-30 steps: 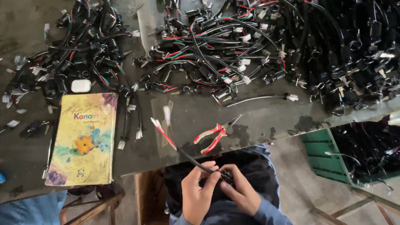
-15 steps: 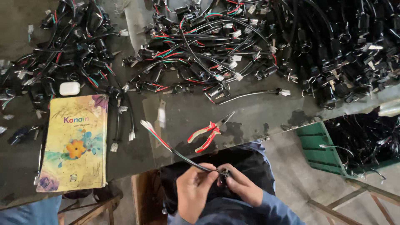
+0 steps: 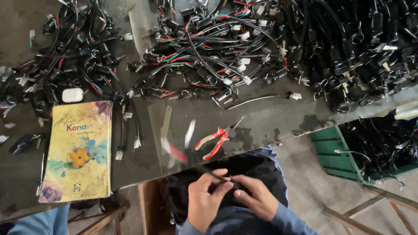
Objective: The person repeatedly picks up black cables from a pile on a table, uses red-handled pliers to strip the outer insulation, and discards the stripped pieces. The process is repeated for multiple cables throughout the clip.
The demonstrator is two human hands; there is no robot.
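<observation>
Red-handled pliers [image 3: 214,142], yellow flowered notebook [image 3: 78,150], green crate [image 3: 335,150]

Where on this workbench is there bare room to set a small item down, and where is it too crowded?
One bare patch lies along the near edge of the table, right of the red-handled pliers and below the loose grey cable. Another lies between the yellow notebook and the pliers, though a blurred wire end crosses it. The wire harness piles across the far side are crowded.
</observation>
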